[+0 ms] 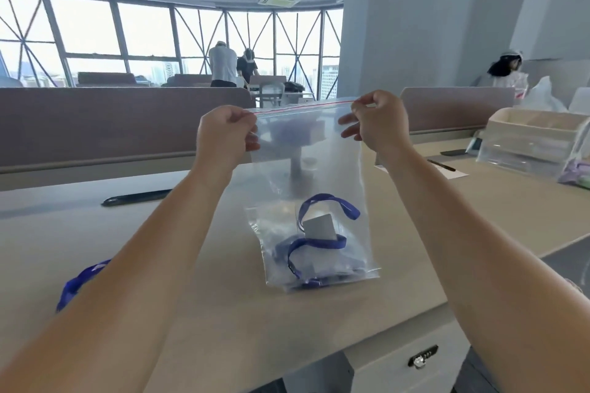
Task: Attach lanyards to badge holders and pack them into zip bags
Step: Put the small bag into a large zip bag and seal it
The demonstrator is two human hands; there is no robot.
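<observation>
I hold a clear zip bag [316,169] upright above the desk, its red-lined zip strip stretched level between my hands. My left hand [223,134] pinches the strip's left end and my right hand [376,121] pinches its right end. At the bottom of the bag lies a badge holder with a white card [320,227], wrapped by a blue lanyard [319,244]. The bag's lower edge rests on the beige desk [198,281]. Another blue lanyard [76,284] lies on the desk at the left, partly hidden under my left forearm.
A black pen [134,197] lies at the back left of the desk. Clear plastic bins [523,143] and paper with a pen [443,166] stand at the right. A brown partition [95,124] runs behind the desk. A drawer lock [421,357] sits below the front edge. People work in the background.
</observation>
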